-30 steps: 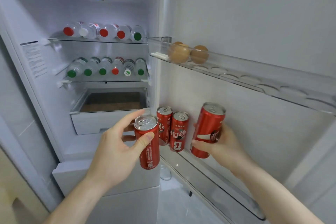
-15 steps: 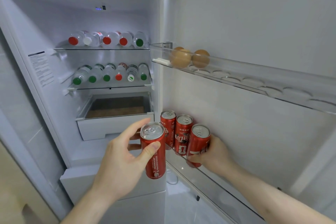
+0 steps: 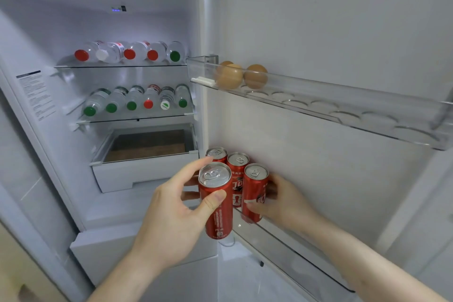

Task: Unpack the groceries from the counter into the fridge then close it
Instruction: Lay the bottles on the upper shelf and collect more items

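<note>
The fridge stands open, its door [image 3: 331, 39] swung out to the right. My left hand [image 3: 171, 218] grips a tall red can [image 3: 217, 203] upright, just left of the lower door shelf [image 3: 289, 247]. My right hand [image 3: 284, 201] holds a second red can [image 3: 255, 193] standing in that shelf, fingers curled round its far side. Two more red cans [image 3: 236, 167] stand behind it at the shelf's hinge end.
Brown eggs [image 3: 241, 76] sit in the clear upper door tray [image 3: 343, 108]. Water bottles lie on the top glass shelf [image 3: 127, 52] and the one below it [image 3: 137, 102]. A white drawer [image 3: 144, 164] sits under them. The lower door shelf runs on bare to the right.
My right hand has lowered its can into the lower door shelf beside the two standing cans. My left hand has kept its can beside the shelf. The view has shifted slightly.
</note>
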Motion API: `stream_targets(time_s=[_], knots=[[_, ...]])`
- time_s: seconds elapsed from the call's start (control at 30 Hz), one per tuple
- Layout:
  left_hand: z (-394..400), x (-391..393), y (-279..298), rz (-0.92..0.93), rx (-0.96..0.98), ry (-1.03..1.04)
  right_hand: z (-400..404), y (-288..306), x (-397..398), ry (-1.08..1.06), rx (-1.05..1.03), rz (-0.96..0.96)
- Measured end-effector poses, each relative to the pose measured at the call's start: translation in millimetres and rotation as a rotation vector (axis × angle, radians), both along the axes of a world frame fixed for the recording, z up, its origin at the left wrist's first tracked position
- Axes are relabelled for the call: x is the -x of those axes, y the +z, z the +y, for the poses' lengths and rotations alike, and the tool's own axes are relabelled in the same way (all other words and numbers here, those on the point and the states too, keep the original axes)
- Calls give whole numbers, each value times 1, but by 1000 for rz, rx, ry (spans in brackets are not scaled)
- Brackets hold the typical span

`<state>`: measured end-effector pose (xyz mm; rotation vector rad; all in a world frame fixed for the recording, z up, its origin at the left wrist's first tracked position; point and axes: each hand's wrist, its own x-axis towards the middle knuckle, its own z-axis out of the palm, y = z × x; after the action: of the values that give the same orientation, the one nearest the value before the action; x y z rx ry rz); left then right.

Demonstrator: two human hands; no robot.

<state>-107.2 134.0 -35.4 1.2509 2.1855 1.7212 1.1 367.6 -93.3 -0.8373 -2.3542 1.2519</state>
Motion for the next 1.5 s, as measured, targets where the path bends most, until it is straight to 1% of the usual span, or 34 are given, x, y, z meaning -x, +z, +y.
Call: stream_targets(time_s=[0.07, 0.13, 0.17, 0.23, 0.27, 0.37, 0.47, 0.53, 0.57, 0.63, 0.7, 0.73, 0.8, 0.97, 1.27, 1.5], knots=[[0, -2, 2, 0, -1, -17, -7, 14, -25, -22, -59, 15], [4, -5, 5, 7, -6, -41, -23, 31, -48, 5, -118, 101], [7, -7, 7, 15, -12, -58, -34, 40, -55, 78, -130, 132], [16, -14, 12, 35, -33, -101, -55, 55, -60, 245, -100, 133], [22, -18, 15, 43, -48, -123, -62, 59, -59, 278, -90, 145], [40, -29, 20, 39, -97, -184, -65, 62, -55, 174, -97, 271], [51, -26, 21, -7, -114, -272, -54, 59, -57, 99, -110, 338], [51, -15, 14, 2, -87, -259, -41, 53, -59, 52, -98, 370], [50, -8, 6, 61, -50, -207, -34, 49, -60, 30, -99, 373], [48, 6, -19, 226, 109, -85, -24, 39, -59, 2, -108, 350], [47, 15, -46, 325, 312, -22, -17, 26, -57, -24, -132, 292], [46, 17, -59, 355, 379, -14, -14, 20, -55, -35, -151, 259], [47, 20, -78, 412, 439, -6, -9, 8, -51, -48, -186, 205], [43, 19, -90, 429, 453, 16, -1, -8, -45, -29, -232, 126], [42, 17, -92, 382, 465, -9, 4, -12, -43, -18, -156, 69], [41, 21, -93, 385, 469, -43, 3, -10, -42, -68, -117, 39]])
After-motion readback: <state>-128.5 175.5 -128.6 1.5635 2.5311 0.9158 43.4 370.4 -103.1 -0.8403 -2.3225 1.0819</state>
